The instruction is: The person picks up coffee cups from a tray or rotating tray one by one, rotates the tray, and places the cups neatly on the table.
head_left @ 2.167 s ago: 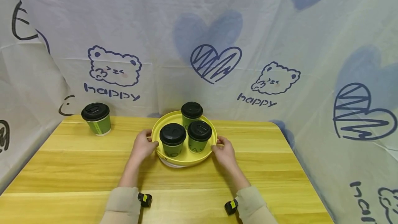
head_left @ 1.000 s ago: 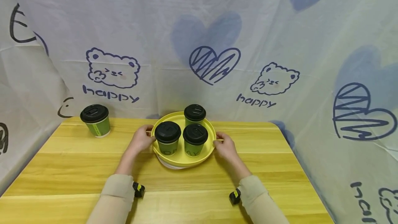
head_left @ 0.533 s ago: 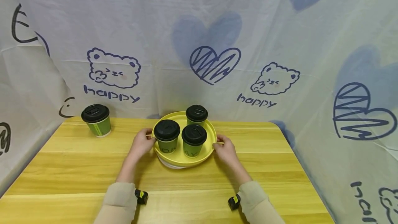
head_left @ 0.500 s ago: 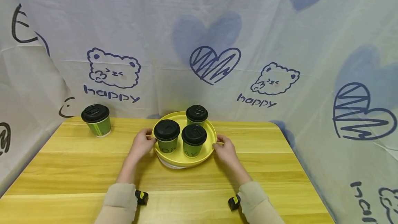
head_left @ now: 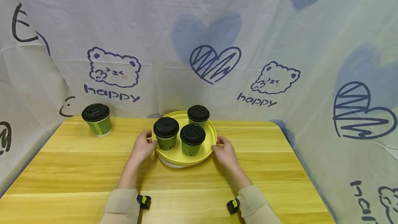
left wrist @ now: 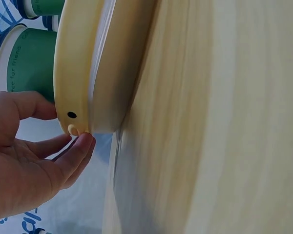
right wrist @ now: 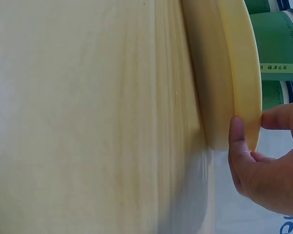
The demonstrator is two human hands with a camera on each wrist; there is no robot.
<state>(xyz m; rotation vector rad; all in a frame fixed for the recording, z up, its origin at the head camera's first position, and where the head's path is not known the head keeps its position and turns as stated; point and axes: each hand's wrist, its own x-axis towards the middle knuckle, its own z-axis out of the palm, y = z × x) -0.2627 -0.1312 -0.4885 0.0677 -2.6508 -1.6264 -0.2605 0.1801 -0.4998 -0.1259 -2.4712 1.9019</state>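
Observation:
A round yellow tray [head_left: 178, 158] sits on a low white base [head_left: 170, 164] and bears three green paper cups with black lids: one at left [head_left: 167, 132], one in front [head_left: 191, 141], one at the back [head_left: 198, 115]. My left hand [head_left: 143, 147] pinches the tray's left edge, thumb at the rim and fingers underneath, as the left wrist view shows beside a small knob [left wrist: 73, 129]. At the opposite edge my right hand [head_left: 226, 152] pinches the rim the same way; the right wrist view shows its thumb and fingers on either side of the yellow wall [right wrist: 244, 73].
Another lidded green cup [head_left: 97, 120] stands at the table's back left corner. The wooden table [head_left: 186, 196] ends against a white cloth [head_left: 168, 27] printed with hearts and bears, which also hangs at both sides.
The tray has turned clockwise as seen from above: the left cup shifted back, the front cup left, the back cup right. Both hands remain at the rim. The far left cup stays put.

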